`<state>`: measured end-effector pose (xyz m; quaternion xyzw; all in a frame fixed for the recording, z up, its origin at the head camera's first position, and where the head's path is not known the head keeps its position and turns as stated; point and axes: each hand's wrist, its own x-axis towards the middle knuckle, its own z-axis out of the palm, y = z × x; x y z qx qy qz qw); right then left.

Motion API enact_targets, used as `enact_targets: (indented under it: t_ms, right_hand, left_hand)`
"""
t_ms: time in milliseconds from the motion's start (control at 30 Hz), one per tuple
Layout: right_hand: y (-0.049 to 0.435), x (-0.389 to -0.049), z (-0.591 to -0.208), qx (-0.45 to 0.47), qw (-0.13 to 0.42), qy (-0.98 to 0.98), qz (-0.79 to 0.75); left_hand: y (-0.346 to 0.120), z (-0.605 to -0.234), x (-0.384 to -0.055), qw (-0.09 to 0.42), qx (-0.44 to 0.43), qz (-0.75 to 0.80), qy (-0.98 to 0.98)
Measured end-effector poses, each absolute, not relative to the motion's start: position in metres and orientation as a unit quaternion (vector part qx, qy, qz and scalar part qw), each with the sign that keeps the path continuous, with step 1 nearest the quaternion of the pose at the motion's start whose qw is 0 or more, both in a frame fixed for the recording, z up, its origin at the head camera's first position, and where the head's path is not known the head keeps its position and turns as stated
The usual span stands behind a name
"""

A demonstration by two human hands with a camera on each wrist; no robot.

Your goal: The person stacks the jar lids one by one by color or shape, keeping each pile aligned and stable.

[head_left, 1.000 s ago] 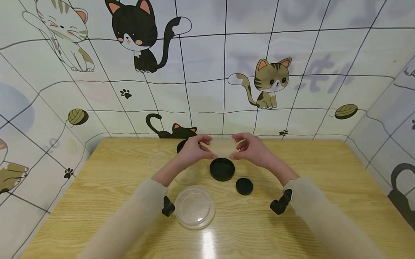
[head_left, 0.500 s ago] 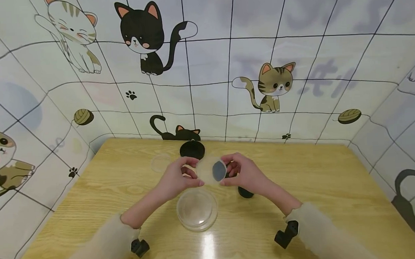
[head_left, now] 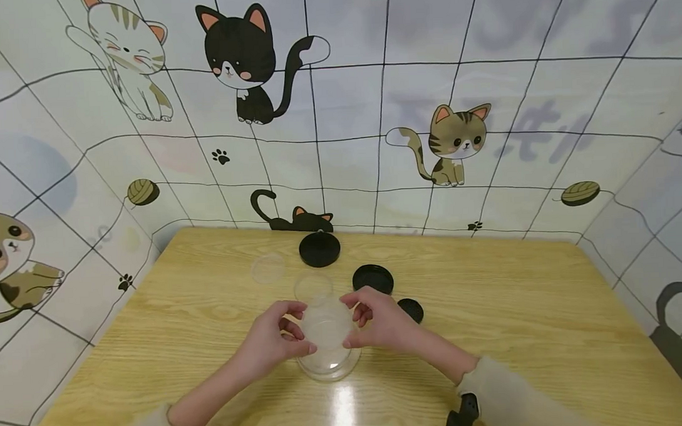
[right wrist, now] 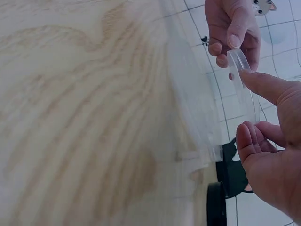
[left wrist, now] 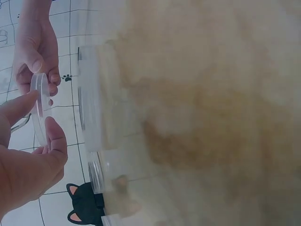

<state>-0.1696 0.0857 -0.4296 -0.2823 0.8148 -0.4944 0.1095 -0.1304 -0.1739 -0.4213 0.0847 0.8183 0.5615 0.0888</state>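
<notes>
A clear, shallow round plastic lid point(head_left: 326, 323) is held between both hands above the table. My left hand point(head_left: 273, 337) pinches its left rim, and my right hand point(head_left: 378, 321) pinches the right rim. Both wrist views show this lid point(left wrist: 40, 103) edge-on, with thumb and fingers at its rim. Below it in the head view, a larger clear round container point(head_left: 331, 371) stands on the wooden table, partly covered by the held lid. Whether the two touch is hard to tell; in the right wrist view the held lid point(right wrist: 243, 84) appears raised above the clear plastic.
Three black round lids lie behind and to the right: one far back point(head_left: 320, 249), one in the middle point(head_left: 373, 279), and a smaller one point(head_left: 412, 311) beside the right hand. Two clear discs point(head_left: 268, 269) lie at back left. A cat-print cloth point(head_left: 349, 112) hangs behind the table.
Both hands have brought the clear lid from the back of the table, near the middle black lid, toward the front, over the larger clear container. The view has shifted slightly.
</notes>
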Motion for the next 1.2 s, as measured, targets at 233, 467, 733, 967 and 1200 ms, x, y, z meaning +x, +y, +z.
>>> enact_targets:
  t_ms: [233,467,733,967,1200]
  right_hand:
    - [0.074,-0.166,-0.444,-0.298,0.12,0.815,-0.482]
    - [0.068,-0.168,-0.446,-0.298,0.132,0.833,-0.447]
    - [0.066,-0.166,-0.445,-0.303,0.134,0.843,-0.424]
    - [0.065,-0.169,-0.44,-0.322,0.14,0.854,-0.383]
    - [0.065,-0.169,-0.439,-0.32,0.154,0.854,-0.381]
  left_hand:
    - [-0.182,-0.432,-0.123,0.094,0.091,0.534,0.835]
    - [-0.183,-0.441,-0.123,0.087,0.097,0.509,0.851]
    - [-0.184,-0.443,-0.124,0.086,0.105,0.502,0.854]
    - [-0.181,-0.444,-0.125,0.08,0.113,0.489,0.861]
    - [-0.182,-0.445,-0.125,0.087,0.116,0.485,0.862]
